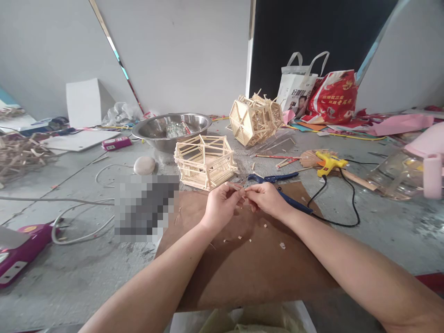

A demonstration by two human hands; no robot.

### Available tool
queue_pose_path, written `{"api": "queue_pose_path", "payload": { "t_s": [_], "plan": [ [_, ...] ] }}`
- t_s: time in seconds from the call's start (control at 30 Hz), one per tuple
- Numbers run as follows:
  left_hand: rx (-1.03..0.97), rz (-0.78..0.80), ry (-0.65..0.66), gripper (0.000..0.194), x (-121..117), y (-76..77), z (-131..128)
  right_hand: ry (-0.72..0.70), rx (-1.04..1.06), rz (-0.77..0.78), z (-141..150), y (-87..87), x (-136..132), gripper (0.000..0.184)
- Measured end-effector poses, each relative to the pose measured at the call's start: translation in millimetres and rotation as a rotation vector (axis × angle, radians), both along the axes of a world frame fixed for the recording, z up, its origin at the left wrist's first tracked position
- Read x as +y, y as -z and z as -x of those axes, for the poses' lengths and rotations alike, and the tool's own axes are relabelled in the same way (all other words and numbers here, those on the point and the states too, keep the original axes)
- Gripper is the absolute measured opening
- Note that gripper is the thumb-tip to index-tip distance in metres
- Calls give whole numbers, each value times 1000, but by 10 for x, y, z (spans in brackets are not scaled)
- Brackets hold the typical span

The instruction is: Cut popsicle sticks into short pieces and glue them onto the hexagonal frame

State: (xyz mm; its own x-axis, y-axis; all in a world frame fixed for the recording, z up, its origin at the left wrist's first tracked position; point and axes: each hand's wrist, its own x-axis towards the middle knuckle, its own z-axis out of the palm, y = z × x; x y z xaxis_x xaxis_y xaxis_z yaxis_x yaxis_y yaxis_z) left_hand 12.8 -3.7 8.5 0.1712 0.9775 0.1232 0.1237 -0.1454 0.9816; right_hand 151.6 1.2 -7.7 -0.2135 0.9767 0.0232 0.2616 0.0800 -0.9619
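Left hand (222,206) pinches a pale sliver (237,187) between thumb and fingers, and the right hand (267,198) meets it, fingertips closed on what looks like the same piece, partly hidden by the fingers. With the sliver as the clock's centre, a heap of sticks (21,159) lies at the far left, just past nine, and a magenta socket strip (26,254) between eight and nine. A white board (81,139) and a smaller pink strip (117,143) lie flat between nine and ten, with a round white object (144,165) nearer on that bearing. A blurred-out block (145,208) sits at nine. Toward ten stands a steel bowl (152,138) holding something clear and crinkled; just in front of it is a six-sided stick frame (206,162), upright and open at the top. Brown sheet (256,273) spreads under the hands toward six, strewn with pale crumbs (265,225). Just past twelve, a second stick model (256,118) rests tilted. Blue pliers (277,177) lie between two and three, near the right hand; a white bag (294,88) stands at one, a yellow tool (331,163) lies between two and three, a red bag (333,97) stands between one and two, and a clear jug (391,175) lies about three.
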Motion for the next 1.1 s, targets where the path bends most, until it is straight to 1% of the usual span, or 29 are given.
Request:
{"api": "queue_pose_path", "payload": {
  "t_s": [0.13,0.2,0.27,0.33,0.47,0.53,0.63,0.73,0.83,1.0,1.1],
  "plan": [
    [-29,-18,-5,20,2,15,-4,6,166,163,38,-72,-12,17],
    [-54,-9,-1,20,8,19,-2,6,200,191,48,-91,-12,16],
    [-84,25,3,20,16,15,4,6,202,179,49,-88,-12,15],
    [-119,72,15,20,27,2,14,-13,181,131,40,-69,-13,16],
    [-221,154,81,21,40,-37,35,-102,103,-4,7,-24,-4,22],
    [-266,195,115,21,41,-52,41,-136,74,-17,-15,-7,16,25],
    [-308,253,133,20,43,-56,46,-132,79,45,-54,6,57,24],
    [-322,263,99,20,54,-44,51,-127,122,159,-87,-4,77,28],
    [-307,247,75,19,67,-31,53,-184,163,241,-97,-38,60,32],
    [-237,207,80,21,72,-18,45,-237,181,257,-78,-76,23,18],
    [-200,182,85,21,68,-10,37,-264,197,301,-77,-64,25,16]
  ]
}}
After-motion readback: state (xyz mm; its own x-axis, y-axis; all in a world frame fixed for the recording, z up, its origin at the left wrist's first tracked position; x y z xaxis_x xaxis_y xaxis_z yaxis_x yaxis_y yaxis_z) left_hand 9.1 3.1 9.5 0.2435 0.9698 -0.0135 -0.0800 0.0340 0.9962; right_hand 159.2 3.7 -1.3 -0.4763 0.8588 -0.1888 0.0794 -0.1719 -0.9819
